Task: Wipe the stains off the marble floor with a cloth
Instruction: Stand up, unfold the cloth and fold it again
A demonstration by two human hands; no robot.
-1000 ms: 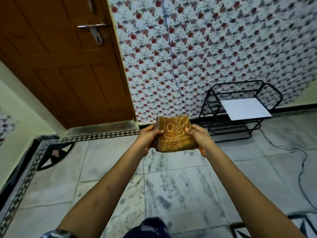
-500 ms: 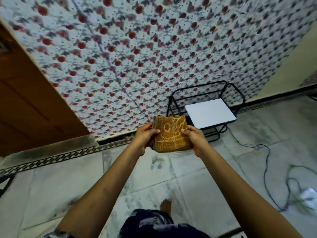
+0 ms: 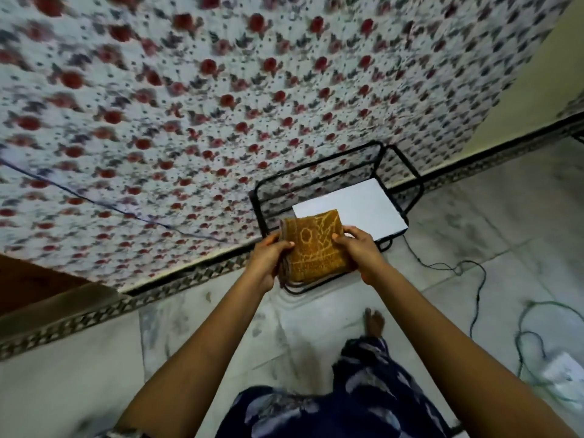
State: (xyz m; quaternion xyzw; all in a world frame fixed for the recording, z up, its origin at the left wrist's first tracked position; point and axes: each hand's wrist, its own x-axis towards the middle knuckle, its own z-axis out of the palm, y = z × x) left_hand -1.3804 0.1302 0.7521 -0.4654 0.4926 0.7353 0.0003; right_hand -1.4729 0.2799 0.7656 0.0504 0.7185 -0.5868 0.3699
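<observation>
I hold the folded cloth [image 3: 313,246] up in front of me with both hands, well above the floor [image 3: 202,320]. My left hand [image 3: 268,259] grips its left edge, thumb curled over the front; my right hand [image 3: 360,251] grips the right edge the same way, thumb on the pattern. The cloth is mustard yellow with a lighter woven design (folded into several layers, seen at the left edge). Behind it stands a black wire rack [image 3: 319,172] holding a white board [image 3: 363,207], set against the flowered wall [image 3: 221,105]. Grey smudges mark the marble below my arms. My bare foot [image 3: 374,322] rests on the floor, and cables [image 3: 474,298] trail to the right.
</observation>
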